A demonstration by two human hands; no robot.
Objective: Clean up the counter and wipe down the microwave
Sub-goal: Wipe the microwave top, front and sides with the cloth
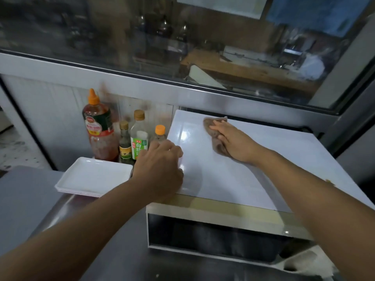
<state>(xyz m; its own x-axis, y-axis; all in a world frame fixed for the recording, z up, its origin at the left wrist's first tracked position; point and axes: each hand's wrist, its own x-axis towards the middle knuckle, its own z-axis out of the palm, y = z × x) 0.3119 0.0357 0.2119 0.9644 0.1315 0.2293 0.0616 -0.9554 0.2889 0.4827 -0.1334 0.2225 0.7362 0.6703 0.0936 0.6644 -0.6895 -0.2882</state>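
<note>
A white microwave (253, 159) stands on the steel counter (121, 250), its dark door facing me. My right hand (233, 140) lies flat on the microwave's top near the back, pressing a brown cloth (215, 126) against the surface. My left hand (160, 169) curls over the top's left edge, gripping that corner of the microwave. Part of the cloth is hidden under my right palm.
Left of the microwave a stack of white rectangular trays (95, 175) sits on the counter. Behind it stand a red sauce bottle (99, 128) with an orange cap, a white vinegar bottle (139, 136) and two smaller bottles. A window runs along the back wall.
</note>
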